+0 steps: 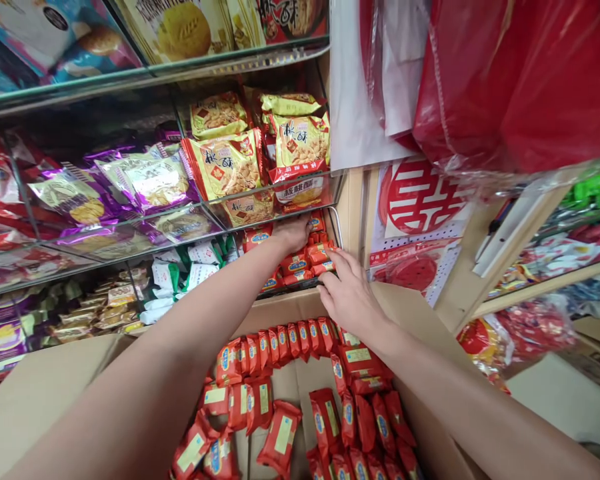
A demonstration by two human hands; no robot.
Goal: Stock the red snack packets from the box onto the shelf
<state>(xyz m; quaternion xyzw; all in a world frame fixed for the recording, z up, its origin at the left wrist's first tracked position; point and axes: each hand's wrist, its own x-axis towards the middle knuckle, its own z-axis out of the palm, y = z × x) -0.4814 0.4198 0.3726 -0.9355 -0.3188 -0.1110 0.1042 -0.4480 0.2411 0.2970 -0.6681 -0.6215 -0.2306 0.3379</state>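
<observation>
Small red snack packets (296, 263) with blue and yellow labels fill a shelf bin in front of me. My left hand (294, 233) reaches into the back of this bin, among the packets; its fingertips are mostly hidden. My right hand (350, 293) is at the bin's front right corner, fingers apart and stretched forward, touching packets at the edge. Below my forearms stands an open cardboard box (300, 307) holding more of the same red packets (280, 437), some in upright rows along its sides and some lying loose on its floor.
Above the bin, a glass-fronted shelf holds yellow walnut-cookie packets (230, 163). Purple packets (145, 177) and green-and-white packets (195, 263) lie to the left. On the right are a wooden post (353, 220), hanging red goods in plastic (520, 80) and another snack shelf (550, 290).
</observation>
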